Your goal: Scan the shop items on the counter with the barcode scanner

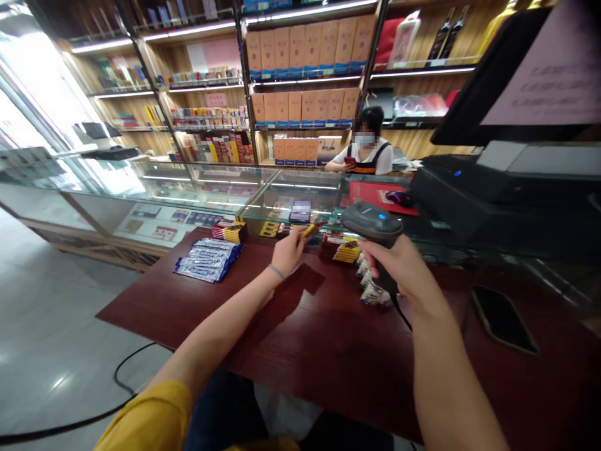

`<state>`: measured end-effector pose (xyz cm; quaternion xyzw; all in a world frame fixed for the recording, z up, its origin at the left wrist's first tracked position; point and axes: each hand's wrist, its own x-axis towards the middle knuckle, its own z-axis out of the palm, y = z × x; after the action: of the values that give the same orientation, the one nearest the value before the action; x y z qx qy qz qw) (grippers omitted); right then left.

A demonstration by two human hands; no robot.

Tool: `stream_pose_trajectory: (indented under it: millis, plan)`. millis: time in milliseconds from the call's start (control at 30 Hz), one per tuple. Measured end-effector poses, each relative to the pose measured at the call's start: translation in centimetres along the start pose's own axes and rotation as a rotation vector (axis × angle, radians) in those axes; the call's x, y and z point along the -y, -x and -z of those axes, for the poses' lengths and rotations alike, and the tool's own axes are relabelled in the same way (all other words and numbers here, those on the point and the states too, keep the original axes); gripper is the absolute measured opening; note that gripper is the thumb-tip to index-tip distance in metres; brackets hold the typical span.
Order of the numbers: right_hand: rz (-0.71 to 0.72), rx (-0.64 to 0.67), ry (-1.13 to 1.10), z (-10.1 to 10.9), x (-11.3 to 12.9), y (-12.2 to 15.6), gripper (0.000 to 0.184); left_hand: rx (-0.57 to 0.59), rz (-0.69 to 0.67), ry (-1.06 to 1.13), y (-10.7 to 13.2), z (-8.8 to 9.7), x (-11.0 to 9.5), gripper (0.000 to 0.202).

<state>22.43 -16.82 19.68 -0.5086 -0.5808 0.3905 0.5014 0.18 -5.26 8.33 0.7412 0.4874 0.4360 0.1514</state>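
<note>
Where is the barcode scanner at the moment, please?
In the head view, the barcode scanner is right of centre, held in the right hand, near the stack of red and yellow packs.

blue packets (210, 259), by table's (300, 351) far-left corner: lettering, I can't read it
monitor (549, 81): print too blurred for me
brown shelf boxes (288, 108): illegible

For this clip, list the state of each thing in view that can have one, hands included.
Left hand: closed on a small yellow packet
Right hand: gripping the scanner
Scanner: held up, blue light lit
Phone on the tabletop: lying flat, screen dark
Blue-and-white packets: lying in an overlapping pile
Black machine: blue light lit
Shelf lights: lit
</note>
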Motion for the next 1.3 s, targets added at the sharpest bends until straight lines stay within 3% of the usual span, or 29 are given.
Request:
stream_pose_trajectory:
  millis: [133,267,467,600,833,933,1067,1233,1300]
  plan:
    - [0.02,-0.057,-0.003,1.6,0.9,0.6,0.035,0.203,-0.309,-0.399,-0.9,-2.8,-2.2,0.027]
    - [0.03,-0.097,0.003,2.7,1.4,1.0,0.034,0.291,-0.464,-0.557,-1.8,-5.6,-3.5,0.023]
    - [0.035,-0.136,-0.063,3.4,1.4,1.1,0.03,0.381,-0.513,-0.61,-2.4,-8.4,-4.5,0.023]
    - [0.027,-0.145,-0.102,3.5,1.2,1.0,0.03,0.37,-0.512,-0.586,-2.4,-9.5,-4.4,0.028]
    - [0.024,-0.124,-0.053,3.0,1.3,0.9,0.033,0.325,-0.439,-0.256,-2.5,-10.0,-3.5,0.035]
    - [0.025,-0.124,-0.058,2.5,1.1,0.7,0.034,0.276,-0.442,-0.076,-2.4,-8.5,-3.1,0.039]
    - [0.03,-0.13,-0.056,1.1,0.8,0.3,0.033,0.146,-0.338,0.035,-1.8,-4.0,-0.8,0.03]
    - [0.083,-0.063,0.032,-2.4,0.0,-0.1,0.033,-0.052,-0.175,-0.093,-1.0,3.4,5.1,0.024]
    - [0.079,-0.038,0.046,-4.1,-0.3,-0.1,0.031,-0.07,-0.139,-0.149,-0.7,6.4,7.7,0.024]
